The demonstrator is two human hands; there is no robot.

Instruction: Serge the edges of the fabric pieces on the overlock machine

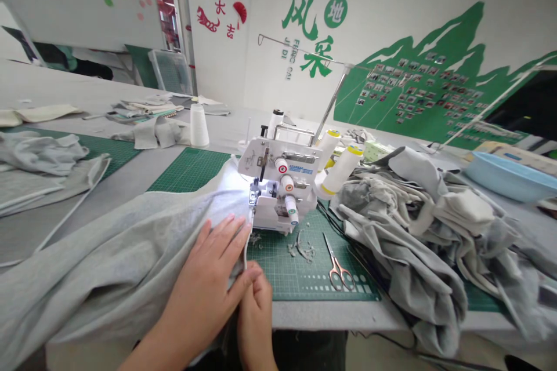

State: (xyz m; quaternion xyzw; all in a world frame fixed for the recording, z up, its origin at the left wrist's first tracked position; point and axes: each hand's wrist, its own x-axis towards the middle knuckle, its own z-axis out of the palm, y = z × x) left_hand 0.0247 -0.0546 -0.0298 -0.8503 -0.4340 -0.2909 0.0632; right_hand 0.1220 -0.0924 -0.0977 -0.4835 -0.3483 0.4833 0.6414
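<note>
A white overlock sewing machine [278, 179] stands on a green cutting mat, its lamp lighting the needle area. A large piece of light grey fabric [108, 243] runs from the left up to the presser foot, its edge along the machine's front. My left hand [213, 266] lies flat on the fabric just before the foot, fingers stretched out and thumb reaching toward the other hand. Lower down, my right hand [256, 307] is closed round the fabric's edge; its fingertips are partly hidden. Thread cones [346, 168] stand behind the machine.
Scissors [337, 266] and thread scraps [302, 248] lie right of the machine on the cutting mat [282, 278]. A heap of grey fabric [404, 226] hangs over the table edge, near a blue basin [513, 177]. Leftward are a white cone [199, 126] and folded cloth [39, 153].
</note>
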